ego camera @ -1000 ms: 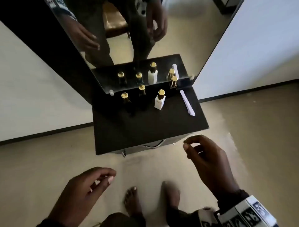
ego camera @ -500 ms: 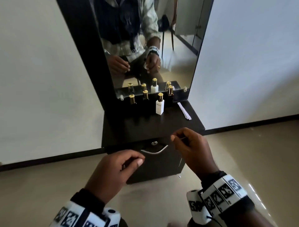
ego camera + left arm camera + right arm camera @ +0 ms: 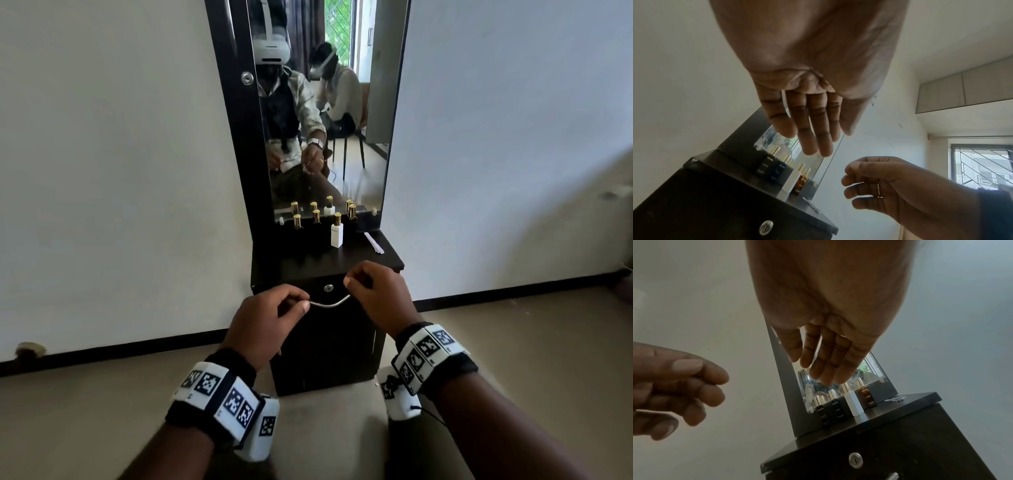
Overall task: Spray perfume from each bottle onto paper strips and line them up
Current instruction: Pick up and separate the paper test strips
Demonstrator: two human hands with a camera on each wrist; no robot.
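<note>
Both hands came up off the floor side. The left hand (image 3: 265, 322) and right hand (image 3: 378, 293) now hang empty, fingers loosely curled, level with the front of the small black cabinet (image 3: 387, 257), closer together than a second ago.
</note>
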